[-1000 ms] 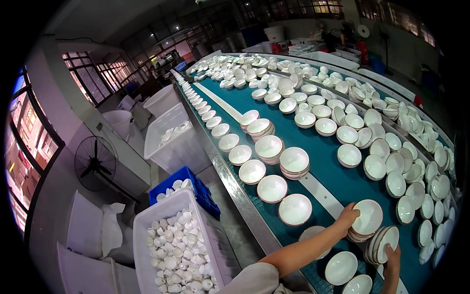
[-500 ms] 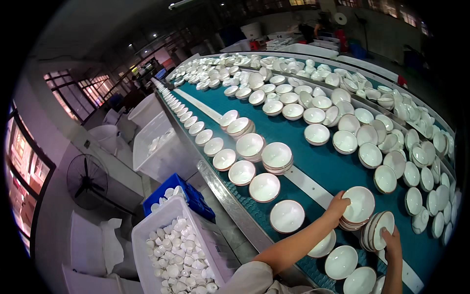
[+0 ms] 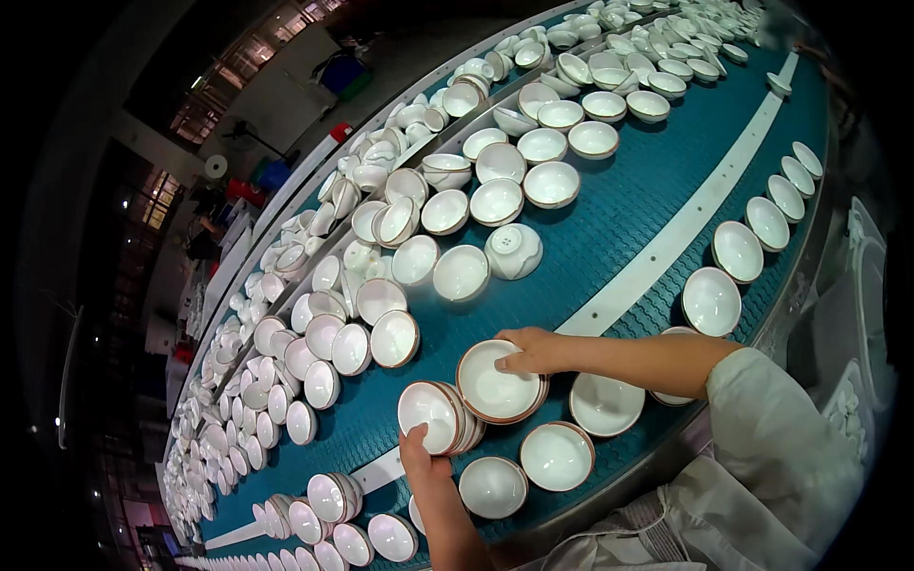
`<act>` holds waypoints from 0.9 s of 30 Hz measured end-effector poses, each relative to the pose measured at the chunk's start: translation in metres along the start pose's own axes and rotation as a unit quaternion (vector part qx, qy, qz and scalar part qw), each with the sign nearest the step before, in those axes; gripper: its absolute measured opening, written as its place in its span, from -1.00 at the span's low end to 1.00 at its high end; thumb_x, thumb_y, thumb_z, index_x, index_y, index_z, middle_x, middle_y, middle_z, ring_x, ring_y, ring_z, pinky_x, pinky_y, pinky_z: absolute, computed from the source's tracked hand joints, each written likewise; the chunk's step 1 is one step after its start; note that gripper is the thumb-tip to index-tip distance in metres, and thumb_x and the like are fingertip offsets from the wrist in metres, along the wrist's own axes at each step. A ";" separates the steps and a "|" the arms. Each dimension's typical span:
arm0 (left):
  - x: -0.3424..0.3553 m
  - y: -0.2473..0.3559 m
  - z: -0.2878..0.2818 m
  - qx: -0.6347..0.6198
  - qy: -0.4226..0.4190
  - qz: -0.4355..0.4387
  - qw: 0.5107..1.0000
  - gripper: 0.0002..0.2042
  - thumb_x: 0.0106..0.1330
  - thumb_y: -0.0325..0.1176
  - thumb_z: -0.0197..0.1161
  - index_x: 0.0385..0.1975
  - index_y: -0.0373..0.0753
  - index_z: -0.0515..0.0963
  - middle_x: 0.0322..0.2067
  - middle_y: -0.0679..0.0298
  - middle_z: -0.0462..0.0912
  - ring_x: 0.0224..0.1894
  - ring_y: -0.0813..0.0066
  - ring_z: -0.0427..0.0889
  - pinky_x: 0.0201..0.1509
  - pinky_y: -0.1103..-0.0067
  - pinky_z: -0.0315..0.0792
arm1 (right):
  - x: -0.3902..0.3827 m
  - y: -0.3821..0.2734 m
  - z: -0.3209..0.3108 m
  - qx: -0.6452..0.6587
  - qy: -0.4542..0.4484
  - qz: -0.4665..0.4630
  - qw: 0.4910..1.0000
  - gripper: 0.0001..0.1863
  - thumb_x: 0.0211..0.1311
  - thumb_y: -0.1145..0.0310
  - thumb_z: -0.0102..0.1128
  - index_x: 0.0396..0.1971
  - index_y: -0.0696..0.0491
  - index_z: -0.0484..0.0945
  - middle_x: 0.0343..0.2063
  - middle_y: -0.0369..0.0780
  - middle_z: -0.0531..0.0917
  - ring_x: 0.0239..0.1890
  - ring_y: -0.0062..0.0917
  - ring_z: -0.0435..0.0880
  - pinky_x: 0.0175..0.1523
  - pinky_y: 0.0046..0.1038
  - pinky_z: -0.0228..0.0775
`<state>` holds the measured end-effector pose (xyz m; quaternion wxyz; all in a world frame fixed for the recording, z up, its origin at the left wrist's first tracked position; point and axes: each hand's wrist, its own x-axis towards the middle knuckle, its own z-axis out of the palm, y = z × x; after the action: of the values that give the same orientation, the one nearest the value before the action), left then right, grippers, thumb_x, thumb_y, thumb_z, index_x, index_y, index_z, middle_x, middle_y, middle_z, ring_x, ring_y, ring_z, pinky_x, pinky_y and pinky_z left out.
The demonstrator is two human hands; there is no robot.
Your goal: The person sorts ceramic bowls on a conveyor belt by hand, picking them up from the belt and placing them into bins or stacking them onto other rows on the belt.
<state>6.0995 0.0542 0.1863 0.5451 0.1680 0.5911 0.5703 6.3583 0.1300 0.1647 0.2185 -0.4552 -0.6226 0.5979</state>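
My right hand (image 3: 531, 351) grips a short stack of white bowls with brown rims (image 3: 497, 388), its thumb inside the top bowl and the other fingers mostly hidden. Just left of it, my left hand (image 3: 425, 455) is closed on a second stack of the same bowls (image 3: 428, 415), tilted on its side, thumb over the rim. The two stacks are side by side and nearly touch, above the white strip (image 3: 609, 303) on the turquoise belt (image 3: 562, 271). Close to my forearms lie single upright bowls (image 3: 557, 457).
Many loose bowls cover the belt's far side, one upside down (image 3: 514, 251). A metal divider (image 3: 433, 143) runs between them. Smaller stacks (image 3: 333, 497) stand at lower left. A row of bowls (image 3: 738, 250) follows the near edge. White bins (image 3: 866, 276) stand at right.
The view has swung to the right and tilted. Each hand still holds a bowl stack, and the left now has the tilted stack instead of the upright one.
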 end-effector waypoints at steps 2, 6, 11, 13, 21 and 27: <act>-0.001 -0.002 0.013 0.004 -0.016 0.008 1.000 -0.47 -0.03 -0.52 0.03 0.07 -0.37 0.30 -0.06 0.03 0.47 -0.05 0.09 0.53 0.00 0.27 0.50 | -0.007 0.010 -0.014 -0.011 0.045 -0.009 0.999 -0.43 0.13 0.09 0.15 0.07 0.12 0.37 -0.08 0.01 0.56 -0.03 -0.23 0.54 0.07 -0.34 0.36; 0.003 -0.009 0.042 0.001 -0.052 -0.007 0.999 -0.46 -0.07 -0.50 0.03 0.05 -0.37 0.33 -0.07 0.03 0.49 -0.07 0.10 0.54 -0.01 0.27 0.49 | -0.033 0.023 -0.086 0.022 0.123 0.021 0.992 -0.44 0.12 0.10 0.13 0.04 0.16 0.40 -0.05 0.07 0.52 0.03 -0.16 0.50 0.13 -0.31 0.31; 0.011 -0.039 0.109 0.012 -0.062 -0.020 0.998 -0.50 -0.07 -0.49 0.05 0.00 -0.33 0.35 -0.10 0.05 0.50 -0.09 0.06 0.55 -0.02 0.19 0.49 | -0.082 0.072 -0.212 0.124 0.325 0.069 0.935 -0.53 0.14 0.24 0.17 0.03 0.16 0.44 -0.12 -0.04 0.59 -0.11 -0.33 0.59 -0.02 -0.37 0.43; 0.001 -0.047 0.155 0.039 -0.057 -0.030 0.997 -0.48 -0.07 -0.48 0.03 0.03 -0.36 0.34 -0.10 0.04 0.49 -0.08 0.09 0.55 -0.01 0.26 0.49 | -0.105 0.094 -0.264 0.135 0.383 0.081 0.910 -0.52 0.15 0.26 0.17 0.04 0.18 0.43 -0.13 -0.03 0.59 -0.14 -0.35 0.60 -0.03 -0.38 0.44; -0.026 -0.121 0.323 0.066 -0.125 -0.014 0.990 -0.48 -0.06 -0.47 0.01 0.03 -0.40 0.34 -0.14 0.03 0.51 -0.12 0.11 0.57 -0.07 0.30 0.51 | -0.205 0.177 -0.457 0.143 0.424 0.104 0.889 -0.51 0.12 0.18 0.18 -0.04 0.22 0.47 -0.25 -0.08 0.60 -0.26 -0.40 0.59 -0.16 -0.36 0.46; -0.021 -0.166 0.410 0.078 -0.144 -0.071 0.984 -0.52 0.00 -0.43 0.10 0.00 -0.40 0.34 -0.13 0.03 0.50 -0.14 0.12 0.57 -0.08 0.28 0.52 | -0.238 0.190 -0.534 -0.113 0.446 0.072 0.885 -0.60 0.15 0.15 0.14 -0.20 0.21 0.52 -0.32 0.07 0.62 -0.22 -0.10 0.60 -0.11 -0.25 0.42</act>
<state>6.5200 0.1895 0.1542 0.6489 0.2483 0.5592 0.4524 6.9688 0.2001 0.1519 0.3767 -0.7389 -0.4882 0.2715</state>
